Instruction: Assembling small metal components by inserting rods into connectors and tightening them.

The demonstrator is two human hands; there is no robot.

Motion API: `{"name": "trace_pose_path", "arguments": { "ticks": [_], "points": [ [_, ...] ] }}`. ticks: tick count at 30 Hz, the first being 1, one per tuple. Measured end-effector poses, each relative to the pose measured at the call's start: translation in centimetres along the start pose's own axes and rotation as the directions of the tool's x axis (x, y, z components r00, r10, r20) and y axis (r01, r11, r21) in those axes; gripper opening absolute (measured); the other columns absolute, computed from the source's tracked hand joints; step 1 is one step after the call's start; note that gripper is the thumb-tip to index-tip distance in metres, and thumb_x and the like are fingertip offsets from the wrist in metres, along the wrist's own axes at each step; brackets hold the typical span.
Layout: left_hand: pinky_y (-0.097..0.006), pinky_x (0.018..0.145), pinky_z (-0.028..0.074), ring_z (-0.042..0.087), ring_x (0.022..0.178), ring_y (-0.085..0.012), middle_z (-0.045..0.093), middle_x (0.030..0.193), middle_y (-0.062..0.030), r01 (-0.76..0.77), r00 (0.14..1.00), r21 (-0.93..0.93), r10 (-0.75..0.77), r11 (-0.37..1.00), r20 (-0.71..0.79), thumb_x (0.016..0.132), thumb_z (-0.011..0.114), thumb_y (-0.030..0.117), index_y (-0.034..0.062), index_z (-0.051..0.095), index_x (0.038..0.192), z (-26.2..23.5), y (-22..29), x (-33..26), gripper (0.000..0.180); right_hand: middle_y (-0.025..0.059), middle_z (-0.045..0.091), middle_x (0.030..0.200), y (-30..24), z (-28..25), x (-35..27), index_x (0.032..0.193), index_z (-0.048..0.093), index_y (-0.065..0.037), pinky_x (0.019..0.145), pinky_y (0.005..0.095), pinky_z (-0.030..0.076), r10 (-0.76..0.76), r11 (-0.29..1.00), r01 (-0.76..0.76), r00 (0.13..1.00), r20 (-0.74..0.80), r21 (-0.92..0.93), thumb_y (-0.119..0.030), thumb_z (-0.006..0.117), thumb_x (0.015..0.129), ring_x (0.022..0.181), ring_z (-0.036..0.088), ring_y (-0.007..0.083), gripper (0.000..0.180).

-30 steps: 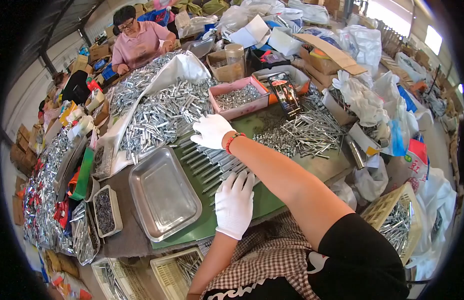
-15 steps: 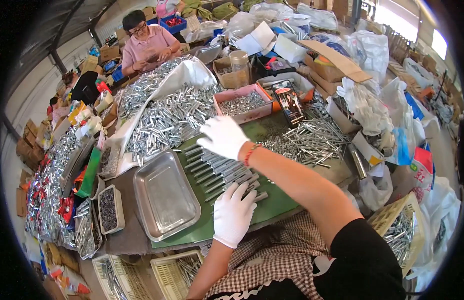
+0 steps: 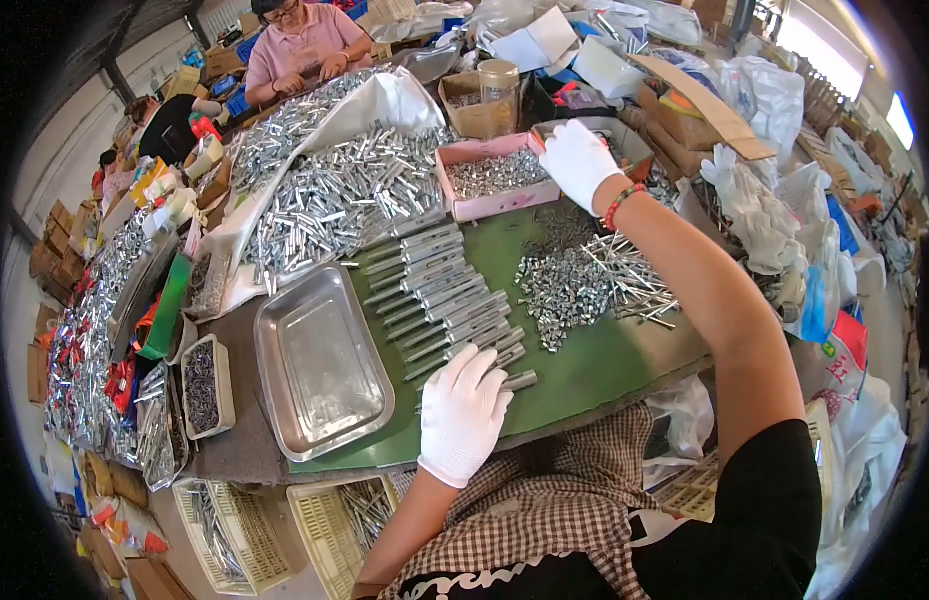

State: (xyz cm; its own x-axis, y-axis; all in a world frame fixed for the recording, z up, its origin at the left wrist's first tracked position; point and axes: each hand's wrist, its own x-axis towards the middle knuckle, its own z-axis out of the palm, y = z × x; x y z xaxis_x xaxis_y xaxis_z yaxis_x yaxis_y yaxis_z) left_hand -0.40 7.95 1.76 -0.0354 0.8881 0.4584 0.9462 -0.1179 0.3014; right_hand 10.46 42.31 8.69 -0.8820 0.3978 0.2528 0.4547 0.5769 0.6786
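Note:
Several silver metal rods with thicker sleeve-like ends (image 3: 449, 285) lie side by side in a slanting row on the green table surface (image 3: 624, 350). My left hand (image 3: 462, 415), in a white glove, rests at the near end of this row, its fingers stretched out and slightly apart over the last rods. Farther off, my gloved right hand (image 3: 581, 168) is at the right end of a pink box (image 3: 499, 205) holding small metal parts. Its fingertips are indistinct, so whether it grips anything cannot be made out. Small metal nuts (image 3: 556, 300) and loose thin rods (image 3: 634, 272) lie heaped nearer me.
A bare steel tray (image 3: 324, 365) lies left of the row. Beyond it spreads a large heap of metal tubes (image 3: 354, 190) on white sheeting. A small tub of dark parts (image 3: 206, 388) stands at the left. Crates (image 3: 246, 535) sit below the edge. Another person (image 3: 302, 50) works across the table.
My right hand has moved from the row to the pink box's right end. The dark printed box beside it no longer shows; a small dark heap is visible there. My left hand stays by the row.

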Motion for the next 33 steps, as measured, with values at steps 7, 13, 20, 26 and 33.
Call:
{"name": "trace_pose_path", "arguments": {
  "ticks": [7,13,20,26,33],
  "points": [
    [-0.040,0.093,0.042,0.058,0.111,-0.0273,0.063,0.116,-0.0036,-0.009,0.993,-0.058,0.003,0.998,-0.114,0.071,0.076,0.008,0.0101,0.065,0.101,-0.2,0.2,-0.2,0.031,0.0114,0.064,0.079,1.2,-6.8,-5.2,0.086,0.064,-0.009,0.068,0.0423,0.051,0.399,0.585,-0.095,0.898,-0.183,0.805,-0.014,0.061,0.083,0.074,0.065,0.0316,0.006],
    [-0.042,0.082,0.048,0.062,0.095,-0.0317,0.065,0.105,-0.0095,-0.051,0.997,-0.158,0.040,0.986,-0.068,0.072,0.074,0.003,0.0085,0.061,0.109,-0.1,-0.5,-1.5,0.040,0.0104,0.061,0.073,-5.2,-13.4,-15.9,0.079,0.063,-0.009,0.065,0.0397,0.050,0.245,0.347,-0.168,0.966,0.084,0.923,-0.015,0.066,0.078,0.069,0.063,0.0298,0.007],
    [-0.039,0.070,0.052,0.063,0.084,-0.0320,0.063,0.097,-0.0110,0.050,0.996,-0.188,-0.034,0.981,0.085,0.083,0.070,0.018,0.0080,0.064,0.116,-1.7,0.8,-0.5,0.035,0.0134,0.061,0.076,-10.7,-10.9,-20.8,0.084,0.066,-0.002,0.068,0.0391,0.049,0.416,0.124,-0.281,0.886,0.208,0.952,-0.012,0.062,0.088,0.073,0.061,0.0310,0.011],
    [-0.040,0.068,0.050,0.063,0.081,-0.0308,0.063,0.090,-0.0100,0.081,0.968,-0.099,-0.055,0.992,0.244,0.085,0.068,0.019,0.0080,0.066,0.104,-2.4,0.8,-0.3,0.022,0.0105,0.068,0.095,-14.5,-14.0,-21.3,0.111,0.057,0.004,0.059,0.0225,0.052,0.153,-0.804,-0.287,0.747,0.647,0.521,-0.014,0.044,0.104,0.066,0.066,0.0123,0.024],
    [-0.038,0.070,0.051,0.063,0.082,-0.0272,0.064,0.091,-0.0070,-0.081,0.952,0.004,0.076,0.997,0.296,0.083,0.071,0.025,0.0095,0.064,0.113,-2.9,3.2,2.1,0.035,0.0043,0.069,0.089,-14.0,-14.8,-20.8,0.123,0.059,0.001,0.047,0.0184,0.036,-0.031,-0.782,-0.428,0.752,0.658,0.453,-0.023,0.042,0.106,0.052,0.048,0.0027,0.034]
  ]
}}
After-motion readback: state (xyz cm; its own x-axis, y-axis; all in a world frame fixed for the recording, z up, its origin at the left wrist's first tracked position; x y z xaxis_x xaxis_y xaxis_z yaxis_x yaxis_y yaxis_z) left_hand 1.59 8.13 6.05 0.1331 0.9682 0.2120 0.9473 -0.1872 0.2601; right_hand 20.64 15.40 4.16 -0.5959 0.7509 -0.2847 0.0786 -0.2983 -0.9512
